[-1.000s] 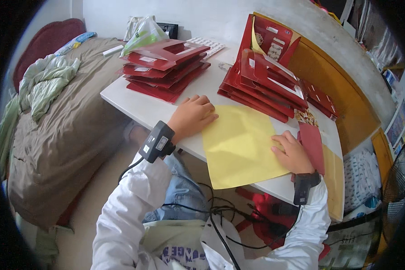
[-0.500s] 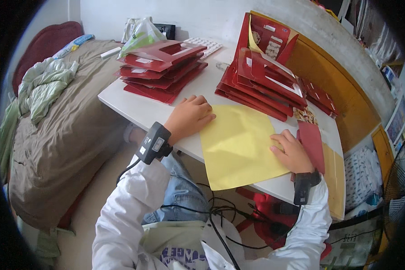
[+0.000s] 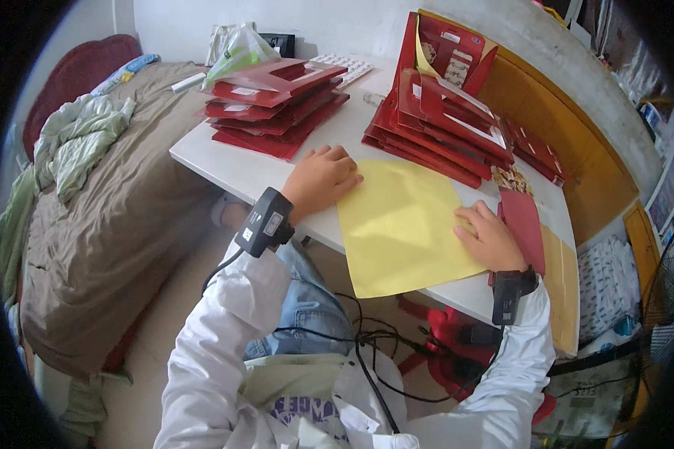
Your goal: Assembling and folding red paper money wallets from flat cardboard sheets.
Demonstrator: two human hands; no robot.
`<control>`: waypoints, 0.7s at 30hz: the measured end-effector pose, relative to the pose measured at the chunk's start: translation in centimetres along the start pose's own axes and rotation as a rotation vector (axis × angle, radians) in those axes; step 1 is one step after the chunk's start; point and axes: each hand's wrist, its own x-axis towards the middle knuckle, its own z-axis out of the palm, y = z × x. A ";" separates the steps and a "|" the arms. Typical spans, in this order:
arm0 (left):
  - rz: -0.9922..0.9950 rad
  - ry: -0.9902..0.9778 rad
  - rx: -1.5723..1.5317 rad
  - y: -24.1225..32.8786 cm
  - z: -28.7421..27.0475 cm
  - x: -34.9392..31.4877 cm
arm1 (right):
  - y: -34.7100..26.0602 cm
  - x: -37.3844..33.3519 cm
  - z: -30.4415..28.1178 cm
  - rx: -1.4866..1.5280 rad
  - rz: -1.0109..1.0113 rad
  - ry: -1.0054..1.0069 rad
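A large yellow paper sheet (image 3: 401,236) lies on the white table in front of me, its near corner hanging over the table's front edge. My left hand (image 3: 323,179) has its fingers curled in and closed on the sheet's left edge. At the right edge, my right hand (image 3: 493,238) is closed too, thumb on the paper and fingers bent. The fingertips' undersides are hidden. Beyond the sheet stands a stack of dark red folded card boxes (image 3: 434,142) with cut-out windows. A second stack of red card boxes (image 3: 273,112) is farther left.
Right of my right hand lie a flat red piece (image 3: 522,228) and a tan board (image 3: 558,288) on the white table (image 3: 225,168). A plastic bag (image 3: 240,54) sits behind the left stack. Black cables (image 3: 367,337) hang below the table. A bed (image 3: 120,217) stands at left.
The view has shifted slightly, so the whole scene sits a little higher and farther right. Both hands stay on the yellow sheet's edges.
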 end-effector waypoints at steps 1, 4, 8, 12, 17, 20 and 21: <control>-0.008 -0.008 -0.010 0.0 0.0 -0.2 | -0.2 0.0 0.0 -0.016 0.026 -0.019; -0.003 -0.023 -0.031 0.2 -0.1 -0.4 | -0.3 -0.2 0.1 -0.049 0.029 -0.029; 0.000 -0.048 -0.014 0.4 -0.6 -0.4 | 0.0 -0.1 0.3 -0.037 -0.010 -0.016; -0.020 -0.039 -0.012 0.6 -0.5 -0.2 | 0.0 -0.1 0.2 -0.007 0.039 -0.026; -0.017 -0.006 0.003 0.0 0.2 -0.2 | 0.4 0.1 0.4 0.004 0.029 -0.020; -0.009 -0.035 -0.003 -0.5 0.2 -0.4 | 0.4 0.3 0.5 -0.011 0.059 -0.044; -0.002 -0.031 -0.004 -0.3 0.1 -0.2 | 0.4 0.1 0.4 -0.015 0.061 -0.039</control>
